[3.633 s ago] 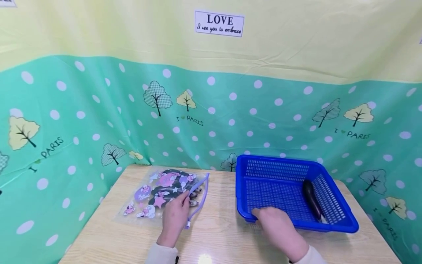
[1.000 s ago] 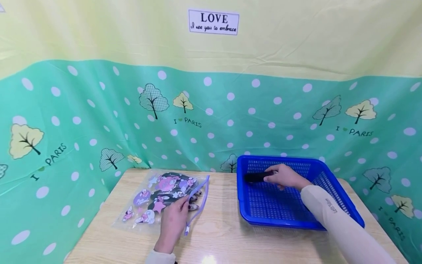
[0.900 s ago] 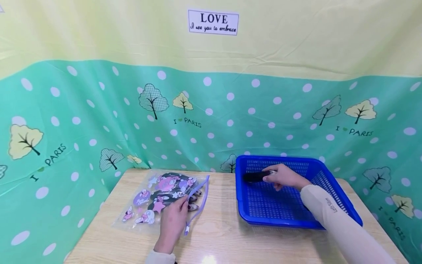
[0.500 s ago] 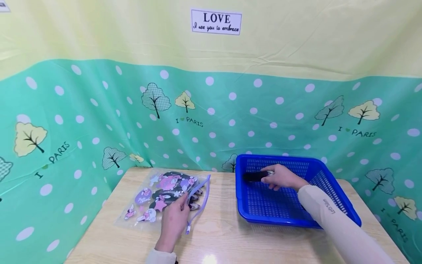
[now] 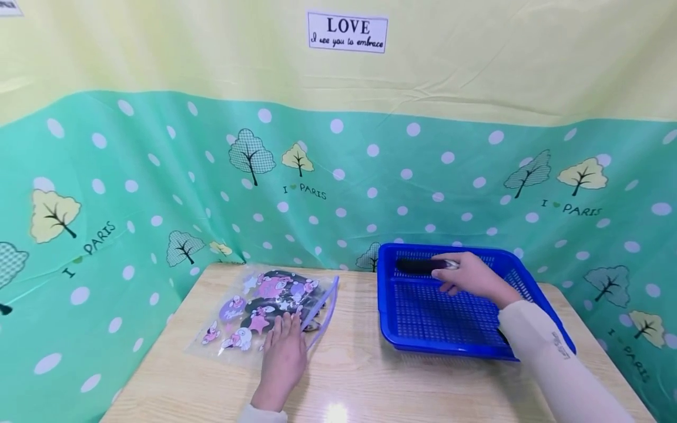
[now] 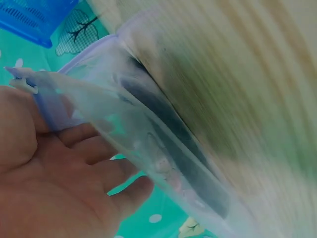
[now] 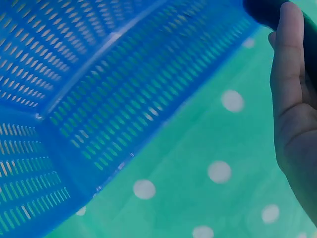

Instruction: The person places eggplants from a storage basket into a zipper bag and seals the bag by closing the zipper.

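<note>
My right hand (image 5: pixel 471 275) grips an eggplant (image 5: pixel 415 266) near its pale stem end, above the far left part of the blue basket (image 5: pixel 388 346). In the right wrist view the dark eggplant (image 7: pixel 262 11) shows beside the thumb. A dark sliver of another eggplant (image 5: pixel 502 336) shows in the basket, mostly hidden by my right sleeve. My left hand (image 5: pixel 282 355) lies with fingers extended over the near edge of a clear zip bag (image 5: pixel 211 349) with cartoon prints. Dark eggplants (image 6: pixel 168 114) lie inside it, and its purple zip mouth (image 5: pixel 334 299) faces right, parted.
A wooden table (image 5: pixel 359 376) carries the bag at the left and the basket at the right. Behind and at both sides hangs a green and yellow curtain (image 5: pixel 317 247) with dots and trees. A zip slider (image 6: pixel 25 84) sits at one end of the bag's mouth.
My right hand went from the basket's near rim to an eggplant inside, and has just lifted it. My left hand has gone from pinching the bag's mouth to lying on the bag with fingers extended.
</note>
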Available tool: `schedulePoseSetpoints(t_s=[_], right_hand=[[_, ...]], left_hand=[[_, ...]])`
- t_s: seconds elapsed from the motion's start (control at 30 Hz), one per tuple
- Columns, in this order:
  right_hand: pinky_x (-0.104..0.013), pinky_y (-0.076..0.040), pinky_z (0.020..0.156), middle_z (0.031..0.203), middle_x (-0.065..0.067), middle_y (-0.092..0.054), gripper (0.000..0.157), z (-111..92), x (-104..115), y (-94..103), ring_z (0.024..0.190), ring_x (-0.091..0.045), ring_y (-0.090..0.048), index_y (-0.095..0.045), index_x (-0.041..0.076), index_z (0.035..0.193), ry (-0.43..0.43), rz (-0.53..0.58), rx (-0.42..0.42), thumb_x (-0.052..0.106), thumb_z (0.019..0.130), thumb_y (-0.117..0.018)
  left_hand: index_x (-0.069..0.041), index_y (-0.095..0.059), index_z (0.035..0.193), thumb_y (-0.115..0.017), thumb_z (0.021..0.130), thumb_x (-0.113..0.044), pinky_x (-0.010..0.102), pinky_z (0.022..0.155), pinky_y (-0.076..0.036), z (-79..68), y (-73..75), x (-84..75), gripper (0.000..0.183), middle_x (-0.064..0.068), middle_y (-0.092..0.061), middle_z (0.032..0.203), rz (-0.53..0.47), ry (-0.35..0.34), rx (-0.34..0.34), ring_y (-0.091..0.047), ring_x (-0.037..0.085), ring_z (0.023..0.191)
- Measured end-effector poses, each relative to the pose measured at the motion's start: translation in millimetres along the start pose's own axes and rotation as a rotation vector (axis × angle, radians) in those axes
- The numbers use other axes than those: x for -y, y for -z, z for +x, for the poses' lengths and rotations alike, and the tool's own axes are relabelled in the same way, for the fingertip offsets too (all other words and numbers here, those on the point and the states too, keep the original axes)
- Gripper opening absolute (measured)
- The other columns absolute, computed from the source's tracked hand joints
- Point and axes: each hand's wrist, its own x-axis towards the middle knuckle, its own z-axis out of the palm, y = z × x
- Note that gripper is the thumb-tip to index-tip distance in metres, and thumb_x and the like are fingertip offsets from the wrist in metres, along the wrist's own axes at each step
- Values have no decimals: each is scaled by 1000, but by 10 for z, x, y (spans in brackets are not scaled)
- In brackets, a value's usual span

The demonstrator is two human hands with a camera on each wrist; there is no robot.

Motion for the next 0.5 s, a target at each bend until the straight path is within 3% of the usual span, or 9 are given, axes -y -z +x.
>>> schedulePoseSetpoints(t_s=[0.1, 0.2, 0.33, 0.5], right_hand=[[-47, -60, 72, 104, -18, -72, 64, -186, 90, 20, 85, -33, -72, -46, -6, 146, 37, 53, -40, 29, 98, -69], [-49, -60, 71, 105, -21, -71, 61, -370, 161, -88, 84, -36, -72, -48, -5, 146, 67, 188, -74, 27, 98, -69], [-50, -59, 67, 104, -30, -68, 58, -591, 207, -423, 79, -36, -72, -47, -7, 145, 114, 393, -51, 19, 98, -68], [-51, -59, 62, 99, -33, -68, 55, -791, 275, -946, 73, -37, -72, -43, -11, 145, 190, 535, 31, 10, 98, -65]], left_hand=[[12, -47, 142, -48, 105, -13, 65, 113, -21, 40, 23, 39, 45, 33, -40, 148, -82, 11, 19, -29, 51, 141], [12, -43, 145, -45, 107, -12, 63, 115, -17, 79, 47, 82, 45, 32, -37, 151, -192, -6, 7, -25, 50, 143], [13, -39, 146, -44, 107, -10, 61, 116, -11, 114, 64, 114, 46, 30, -35, 152, -292, -45, -34, -22, 49, 144], [11, -36, 149, -43, 108, -11, 59, 117, -8, 142, 57, 114, 47, 28, -34, 154, -336, -62, -82, -21, 47, 146]])
